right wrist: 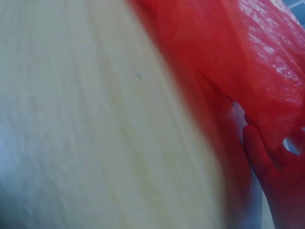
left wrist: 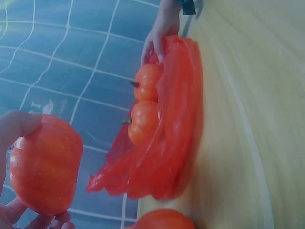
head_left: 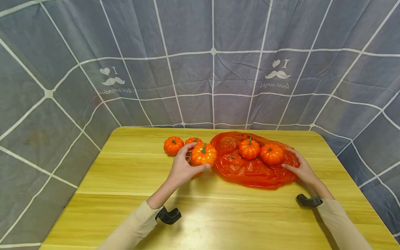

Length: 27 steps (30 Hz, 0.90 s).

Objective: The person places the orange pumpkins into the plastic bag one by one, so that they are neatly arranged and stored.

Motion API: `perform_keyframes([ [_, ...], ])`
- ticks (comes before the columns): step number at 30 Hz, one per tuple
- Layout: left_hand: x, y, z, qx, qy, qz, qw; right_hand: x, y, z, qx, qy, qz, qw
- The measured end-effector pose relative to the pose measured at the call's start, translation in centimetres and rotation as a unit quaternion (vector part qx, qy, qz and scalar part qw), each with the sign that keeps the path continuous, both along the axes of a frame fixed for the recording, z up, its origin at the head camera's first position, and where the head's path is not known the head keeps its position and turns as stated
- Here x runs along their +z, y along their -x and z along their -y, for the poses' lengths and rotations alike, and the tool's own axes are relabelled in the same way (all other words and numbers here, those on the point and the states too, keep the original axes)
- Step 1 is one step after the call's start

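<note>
My left hand [head_left: 184,168] grips a small glossy orange toy pumpkin [head_left: 203,154] with a green stem, thumb on the near side and fingers on the far side. In the left wrist view this pumpkin [left wrist: 46,164] is held up beside the bag. A red plastic bag [head_left: 243,177] lies crumpled on the table, with two pumpkins [head_left: 249,149] [head_left: 272,154] at its opening. At the bag's right end, my right hand [head_left: 304,170] holds the thin plastic between thumb and fingers, close to the right pumpkin. The right wrist view shows its thumb [right wrist: 259,150] against the red plastic.
Behind and under my left hand are more pumpkins, one standing apart at the left [head_left: 173,145] and others partly hidden. They rest on a yellow wooden table [head_left: 125,194]. A grey-blue curtain with white lines [head_left: 190,76] hangs along its back and sides.
</note>
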<state>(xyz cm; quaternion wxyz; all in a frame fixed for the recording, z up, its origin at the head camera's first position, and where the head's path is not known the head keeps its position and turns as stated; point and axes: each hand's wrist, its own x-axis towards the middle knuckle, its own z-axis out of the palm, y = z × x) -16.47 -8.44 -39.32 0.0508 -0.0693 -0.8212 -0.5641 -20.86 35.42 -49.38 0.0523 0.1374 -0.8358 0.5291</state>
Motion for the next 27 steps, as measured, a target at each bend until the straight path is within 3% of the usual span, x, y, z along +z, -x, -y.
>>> perform_keyframes([
  [14,0.1,2.2,-4.5,-0.039,0.0,0.006,0.9992,0.1,0.1,0.0,-0.009,-0.013,0.008,1.0],
  [27,0.0,5.0,-8.0,-0.043,0.028,-0.008,0.9986,0.0,0.3,-0.2,-0.012,-0.022,0.01,1.0],
])
